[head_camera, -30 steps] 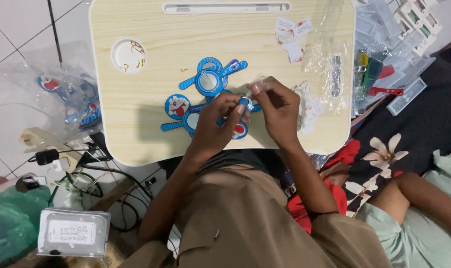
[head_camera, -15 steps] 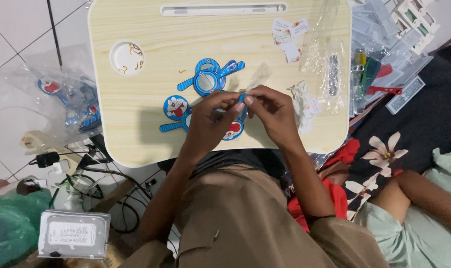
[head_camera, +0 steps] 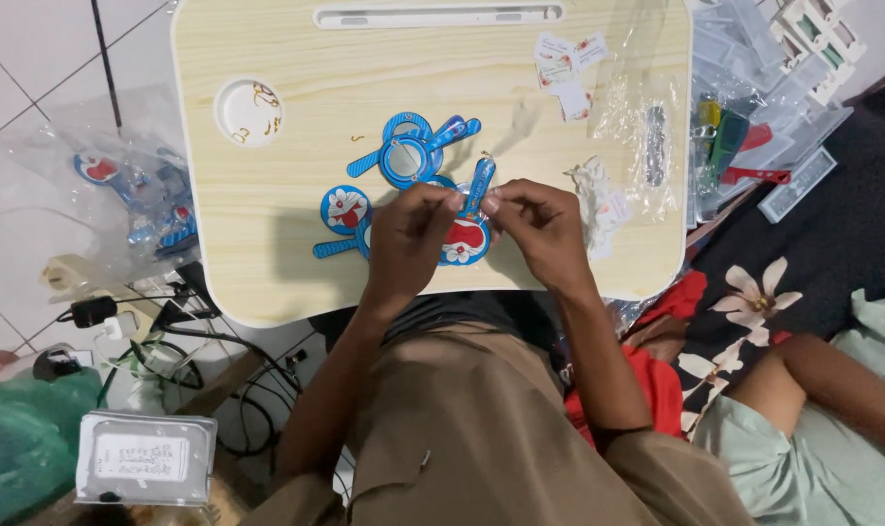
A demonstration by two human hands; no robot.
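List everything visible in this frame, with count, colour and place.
lap table: one, pale wood, centre
blue cartoon mirrors: several, blue, mid-table
held mirror: one, blue, between both hands
cup recess: one, white, table's left
paper tags: few, white, table's top right
clear bags: several, table's right
bag of mirrors: one, clear, floor left
plastic boxes: pile, clear, top right
cables: black, floor left
grey box: one, bottom left
left hand: fingers on held mirror
right hand: fingers on held mirror

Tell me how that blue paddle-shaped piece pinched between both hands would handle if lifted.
The blue paddle piece looks flat and thin, so probably light and fairly stiff. Left hand and right hand pinch it by fingertips only. It seems unlikely to roll.
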